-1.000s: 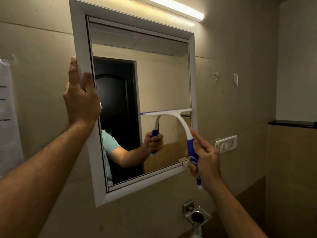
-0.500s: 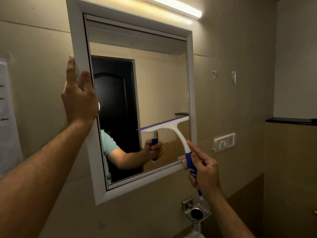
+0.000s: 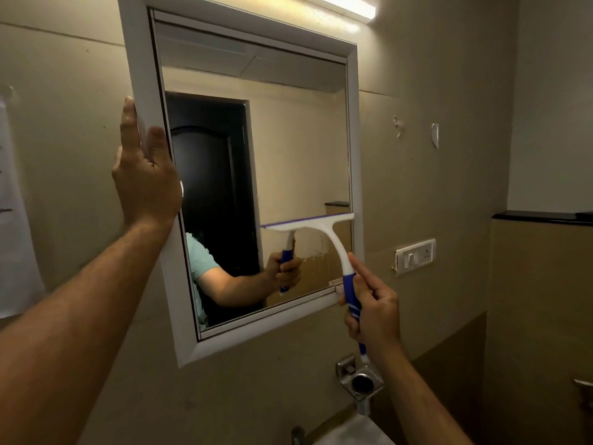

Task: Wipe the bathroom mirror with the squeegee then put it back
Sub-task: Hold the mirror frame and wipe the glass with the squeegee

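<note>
A white-framed mirror (image 3: 298, 139) hangs on the beige tiled wall. My left hand (image 3: 144, 181) grips the frame's left edge, fingers wrapped round it. The squeegee (image 3: 321, 223) has a white head, a purple rubber blade and a blue handle. My right hand (image 3: 375, 313) is closed on the handle. The blade lies nearly level against the glass in the lower right part of the mirror, its right end touching the frame. The glass reflects the squeegee, my forearm and a dark door.
A tube light (image 3: 346, 8) glows above the mirror. A switch and socket plate (image 3: 415, 256) sits to the right, with a black ledge (image 3: 542, 216) beyond it. A metal holder (image 3: 361, 380) is fixed below the mirror. A paper sheet (image 3: 12, 236) hangs at far left.
The squeegee has come down the right side of the glass, tilted halfway, and its blade is now level again. My left hand has stayed on the frame.
</note>
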The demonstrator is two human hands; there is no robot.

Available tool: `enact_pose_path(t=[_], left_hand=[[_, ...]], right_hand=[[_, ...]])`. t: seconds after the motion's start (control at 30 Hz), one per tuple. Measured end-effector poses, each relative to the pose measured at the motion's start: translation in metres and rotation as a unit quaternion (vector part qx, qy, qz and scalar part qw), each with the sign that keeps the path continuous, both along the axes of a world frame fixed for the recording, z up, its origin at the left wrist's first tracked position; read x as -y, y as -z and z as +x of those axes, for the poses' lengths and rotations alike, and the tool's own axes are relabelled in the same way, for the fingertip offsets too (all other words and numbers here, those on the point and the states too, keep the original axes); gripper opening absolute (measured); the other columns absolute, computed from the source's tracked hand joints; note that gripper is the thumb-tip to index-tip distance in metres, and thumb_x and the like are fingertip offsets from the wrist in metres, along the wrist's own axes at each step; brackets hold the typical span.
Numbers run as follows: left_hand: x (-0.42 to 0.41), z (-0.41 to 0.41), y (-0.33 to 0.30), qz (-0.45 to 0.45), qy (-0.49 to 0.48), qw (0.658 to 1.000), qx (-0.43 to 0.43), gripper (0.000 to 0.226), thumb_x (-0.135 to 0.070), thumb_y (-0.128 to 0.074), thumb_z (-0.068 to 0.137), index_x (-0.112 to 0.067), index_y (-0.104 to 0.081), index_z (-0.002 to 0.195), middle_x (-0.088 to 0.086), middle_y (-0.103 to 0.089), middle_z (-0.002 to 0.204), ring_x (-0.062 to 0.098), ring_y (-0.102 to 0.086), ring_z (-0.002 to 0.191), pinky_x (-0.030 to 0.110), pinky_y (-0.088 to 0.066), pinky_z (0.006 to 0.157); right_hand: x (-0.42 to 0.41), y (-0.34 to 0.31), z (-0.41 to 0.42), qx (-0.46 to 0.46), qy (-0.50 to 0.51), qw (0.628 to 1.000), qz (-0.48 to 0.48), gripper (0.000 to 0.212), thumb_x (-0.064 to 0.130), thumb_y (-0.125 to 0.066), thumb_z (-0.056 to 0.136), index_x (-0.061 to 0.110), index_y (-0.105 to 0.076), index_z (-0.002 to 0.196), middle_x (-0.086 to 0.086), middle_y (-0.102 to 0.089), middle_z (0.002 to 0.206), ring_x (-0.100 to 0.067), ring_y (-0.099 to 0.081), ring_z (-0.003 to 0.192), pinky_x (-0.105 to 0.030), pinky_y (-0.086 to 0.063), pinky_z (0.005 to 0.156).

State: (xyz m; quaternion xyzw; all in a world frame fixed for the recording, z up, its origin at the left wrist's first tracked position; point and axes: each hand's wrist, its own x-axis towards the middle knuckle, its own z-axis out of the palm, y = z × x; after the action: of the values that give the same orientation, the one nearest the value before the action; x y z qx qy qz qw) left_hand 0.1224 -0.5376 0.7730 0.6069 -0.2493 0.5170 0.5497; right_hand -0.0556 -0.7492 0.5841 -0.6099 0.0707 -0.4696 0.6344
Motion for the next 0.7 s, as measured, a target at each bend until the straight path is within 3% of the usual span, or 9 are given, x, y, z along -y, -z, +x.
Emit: enact_pose_path(t=[0.07,0.17,0.23,0.33,0.47,0.7], left_hand=[[-0.001,-0.001,0.001,0.004,0.000,1.000,0.000,0.051,-0.041,-0.033,0.104,-0.028,-0.025,0.153,0.004,-0.048,0.146,0.026,-0.053,0.125,0.017,-0.036,0.091],[-0.002,-0.003,0.009,0.009,-0.002,1.000,-0.004,0.051,-0.041,-0.032,0.105,-0.029,-0.024,0.153,0.008,-0.052,0.143,0.031,-0.057,0.118,0.028,-0.042,0.089],[-0.001,-0.005,0.018,0.008,-0.008,1.000,-0.015,0.050,-0.040,-0.032,0.105,-0.029,-0.023,0.153,0.012,-0.054,0.139,0.032,-0.058,0.113,0.024,-0.039,0.082],[-0.001,-0.005,0.029,0.003,-0.010,1.000,-0.021,0.050,-0.042,-0.032,0.105,-0.031,-0.025,0.152,0.014,-0.055,0.137,0.032,-0.059,0.111,0.021,-0.036,0.080],[-0.001,-0.002,0.035,0.002,-0.015,1.000,-0.024,0.050,-0.045,-0.031,0.104,-0.033,-0.024,0.152,0.013,-0.056,0.137,0.033,-0.058,0.113,0.032,-0.043,0.085],[0.000,-0.002,0.049,0.006,-0.017,1.000,-0.024,0.050,-0.044,-0.031,0.104,-0.031,-0.023,0.153,0.014,-0.055,0.136,0.032,-0.057,0.114,0.024,-0.037,0.084]], right_hand=[[0.000,-0.015,0.002,0.015,-0.002,1.000,-0.009,0.036,0.035,-0.047,0.094,0.040,-0.058,0.128,-0.014,-0.064,0.082,-0.011,-0.045,0.044,-0.022,-0.039,0.038],[0.002,-0.023,0.003,0.025,-0.013,0.999,-0.018,0.045,0.043,-0.050,0.086,0.039,-0.057,0.131,-0.012,-0.064,0.083,-0.010,-0.046,0.045,-0.021,-0.040,0.038],[0.003,-0.010,0.003,0.016,-0.020,1.000,-0.011,0.044,0.044,-0.049,0.085,0.042,-0.058,0.129,-0.013,-0.064,0.085,-0.011,-0.045,0.045,-0.022,-0.039,0.038],[0.003,0.018,-0.002,-0.018,-0.011,1.000,-0.008,0.034,0.037,-0.049,0.089,0.047,-0.060,0.120,-0.016,-0.063,0.086,-0.009,-0.048,0.045,-0.020,-0.040,0.039],[0.001,0.024,-0.010,-0.039,0.005,0.999,-0.027,0.031,0.025,-0.047,0.095,0.044,-0.060,0.116,-0.020,-0.062,0.094,-0.004,-0.053,0.046,-0.017,-0.041,0.039],[0.006,-0.011,0.004,-0.002,-0.008,1.000,-0.028,0.036,0.033,-0.047,0.096,0.042,-0.057,0.129,-0.017,-0.063,0.087,-0.010,-0.047,0.046,-0.022,-0.040,0.039]])
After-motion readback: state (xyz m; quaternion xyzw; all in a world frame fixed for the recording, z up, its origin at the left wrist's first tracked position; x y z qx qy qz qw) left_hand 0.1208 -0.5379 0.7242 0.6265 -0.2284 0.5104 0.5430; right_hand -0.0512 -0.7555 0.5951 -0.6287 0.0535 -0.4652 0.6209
